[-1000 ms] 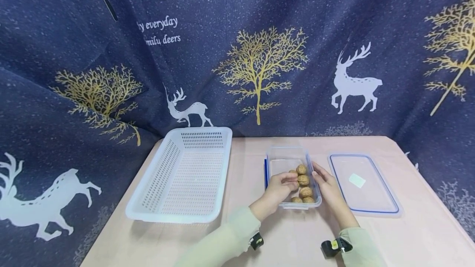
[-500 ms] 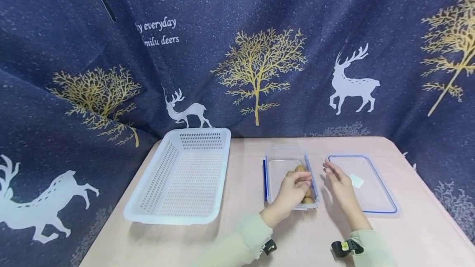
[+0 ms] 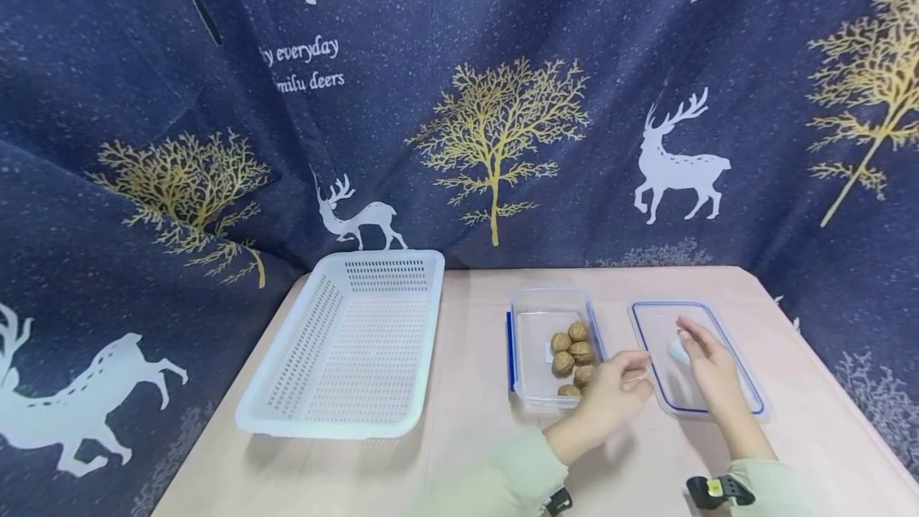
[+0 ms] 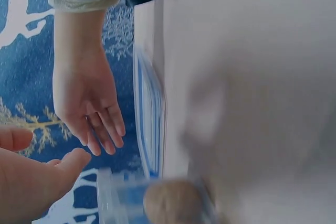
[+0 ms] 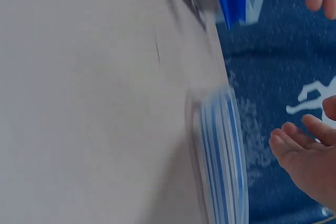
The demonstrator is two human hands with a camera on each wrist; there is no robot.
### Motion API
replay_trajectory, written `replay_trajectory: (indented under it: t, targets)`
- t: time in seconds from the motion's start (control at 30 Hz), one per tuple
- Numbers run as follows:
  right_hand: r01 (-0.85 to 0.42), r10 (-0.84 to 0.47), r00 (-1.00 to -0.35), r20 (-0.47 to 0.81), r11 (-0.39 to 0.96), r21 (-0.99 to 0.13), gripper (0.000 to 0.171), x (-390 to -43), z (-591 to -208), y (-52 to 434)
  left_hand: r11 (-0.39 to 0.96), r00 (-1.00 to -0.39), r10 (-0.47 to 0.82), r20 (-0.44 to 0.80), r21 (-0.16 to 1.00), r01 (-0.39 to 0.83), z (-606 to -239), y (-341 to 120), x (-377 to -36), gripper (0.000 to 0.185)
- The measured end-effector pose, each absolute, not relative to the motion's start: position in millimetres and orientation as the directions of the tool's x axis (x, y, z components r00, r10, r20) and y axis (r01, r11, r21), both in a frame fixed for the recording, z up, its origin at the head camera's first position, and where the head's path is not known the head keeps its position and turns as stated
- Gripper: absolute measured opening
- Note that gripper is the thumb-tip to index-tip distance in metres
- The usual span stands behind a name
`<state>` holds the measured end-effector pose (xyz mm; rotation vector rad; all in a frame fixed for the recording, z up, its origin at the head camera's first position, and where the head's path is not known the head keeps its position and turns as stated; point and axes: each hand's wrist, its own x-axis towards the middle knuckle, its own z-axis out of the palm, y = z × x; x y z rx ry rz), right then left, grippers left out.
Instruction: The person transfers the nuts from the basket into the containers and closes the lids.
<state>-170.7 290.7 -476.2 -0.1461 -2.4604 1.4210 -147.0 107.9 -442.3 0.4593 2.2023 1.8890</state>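
A clear plastic container (image 3: 526,345) with blue clips holds several walnuts (image 3: 572,356) at the table's middle. Its clear blue-rimmed lid (image 3: 732,377) lies flat just to the right. My left hand (image 3: 632,369) has left the container and reaches right, fingers relaxed, between the box and the lid's left edge, holding nothing. My right hand (image 3: 689,337) is spread open over the lid; whether it touches is unclear. In the left wrist view the right hand (image 4: 92,129) hangs open beside the lid's edge (image 4: 149,124), with a walnut (image 4: 170,201) below. The right wrist view shows the lid's rim (image 5: 223,156).
A white perforated basket (image 3: 283,389) stands at the table's left, with nothing visible in it. A dark blue cloth with deer and trees (image 3: 495,134) hangs behind and around the pink table (image 3: 474,357).
Both hands moved right, away from the walnut container toward the lid. The left hand let go of the walnuts, which now show uncovered. The right hand went from beside the box to over the lid.
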Motion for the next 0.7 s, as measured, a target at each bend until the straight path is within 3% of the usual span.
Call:
replay_trajectory:
  t: [0.3, 0.7]
  targets:
    - [0.045, 0.312, -0.936, 0.162, 0.564, -0.825, 0.053, -159.2, -478.3, 328.2, 0.429, -0.895, 0.439, -0.076, 0.893, 0.135, -453.6, 126.9, -133.3, 0.051]
    - [0.239, 0.360, -0.932, -0.032, 0.547, -0.802, 0.058, -154.9, -478.8, 360.9, 0.457, -0.898, 0.329, -0.292, 0.881, -0.119, -471.9, 148.4, -146.2, 0.067]
